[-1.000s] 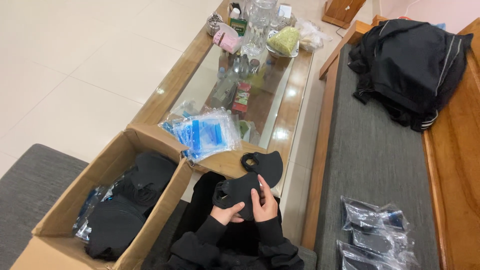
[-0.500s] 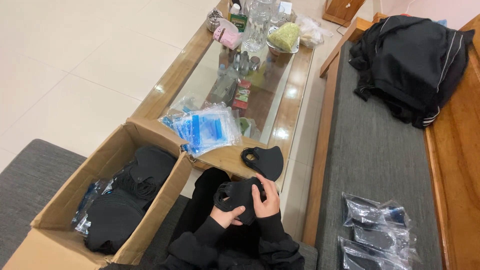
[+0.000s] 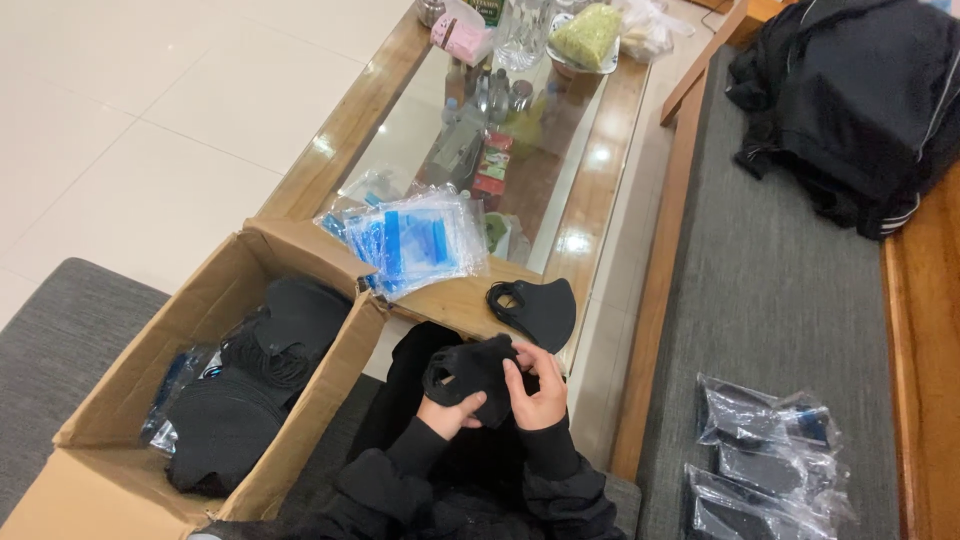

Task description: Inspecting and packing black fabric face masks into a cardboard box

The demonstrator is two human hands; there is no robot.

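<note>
Clutter rings you: a cardboard box of black masks at your left, a stack of clear blue-striped bags on the bench, and a second black mask lying flat near the bench's edge (just beyond your hands). Bagged masks sit on the grey cushion to your right. Your left hand and right hand each have their grip clamped on a crumpled black mask over your lap, its long axis running roughly left to right.
</note>
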